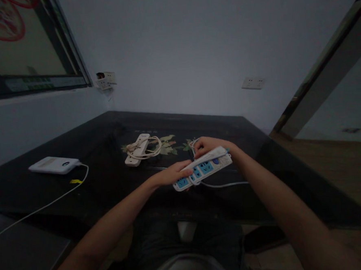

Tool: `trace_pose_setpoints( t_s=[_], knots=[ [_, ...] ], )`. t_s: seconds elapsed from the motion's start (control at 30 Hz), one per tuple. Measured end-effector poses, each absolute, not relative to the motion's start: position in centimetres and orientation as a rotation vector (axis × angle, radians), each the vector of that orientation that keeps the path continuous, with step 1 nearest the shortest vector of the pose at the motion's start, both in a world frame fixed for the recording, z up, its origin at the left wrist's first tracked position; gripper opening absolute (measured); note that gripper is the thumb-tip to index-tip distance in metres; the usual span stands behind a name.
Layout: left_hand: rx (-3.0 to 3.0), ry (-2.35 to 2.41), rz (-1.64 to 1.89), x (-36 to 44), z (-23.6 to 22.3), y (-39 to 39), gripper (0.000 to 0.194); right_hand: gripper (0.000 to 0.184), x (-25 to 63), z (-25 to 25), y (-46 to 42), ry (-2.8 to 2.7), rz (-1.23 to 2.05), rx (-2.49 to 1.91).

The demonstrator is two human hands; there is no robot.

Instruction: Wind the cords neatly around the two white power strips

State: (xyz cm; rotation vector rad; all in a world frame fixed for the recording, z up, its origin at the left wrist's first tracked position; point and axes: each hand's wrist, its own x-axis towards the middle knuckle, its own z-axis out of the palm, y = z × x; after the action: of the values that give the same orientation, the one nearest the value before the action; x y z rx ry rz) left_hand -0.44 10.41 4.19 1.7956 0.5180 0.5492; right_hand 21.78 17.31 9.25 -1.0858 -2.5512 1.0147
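Observation:
A white power strip [205,166] with blue socket faces is held tilted above the dark table. My left hand [175,173] grips its left end, thumb on top. Behind the strip, my right hand [206,145] is closed with its fingers pinched at a loop of the white cord [223,185]. Part of that cord wraps round the strip near my left thumb, and another stretch runs off to the right beneath my right forearm. The strip partly hides the right fingers.
A second white power strip [142,143] lies on the black table [98,136] with its cord coiled over it. Farther left sits a white device [54,165] with a cable, a yellow tag [76,181] beside it. Wall sockets [253,83] are on the back wall.

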Motion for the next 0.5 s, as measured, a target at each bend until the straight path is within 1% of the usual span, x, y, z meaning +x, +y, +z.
trace_pose_setpoints(
  t_s=[0.13,0.3,0.37,0.43,0.5],
  knots=[
    [2.12,0.569,0.566,-0.4,5.1,10.6,0.031,0.02,19.2,13.3,17.7,-2.919,0.805,-1.051],
    [2.253,0.667,0.616,-0.1,5.0,10.5,0.025,0.018,15.9,14.4,16.1,-3.047,0.44,-1.216],
    [2.243,0.764,0.68,-0.1,4.4,10.6,0.03,0.018,14.7,14.3,15.0,-2.993,0.25,-1.275],
    [2.237,0.881,0.76,-0.2,4.0,10.9,0.041,0.015,13.8,14.3,13.8,-2.949,0.051,-1.329],
    [2.283,0.998,0.756,-0.4,3.8,11.1,0.05,0.009,13.2,14.6,12.7,-2.95,-0.145,-1.366]
  ],
)
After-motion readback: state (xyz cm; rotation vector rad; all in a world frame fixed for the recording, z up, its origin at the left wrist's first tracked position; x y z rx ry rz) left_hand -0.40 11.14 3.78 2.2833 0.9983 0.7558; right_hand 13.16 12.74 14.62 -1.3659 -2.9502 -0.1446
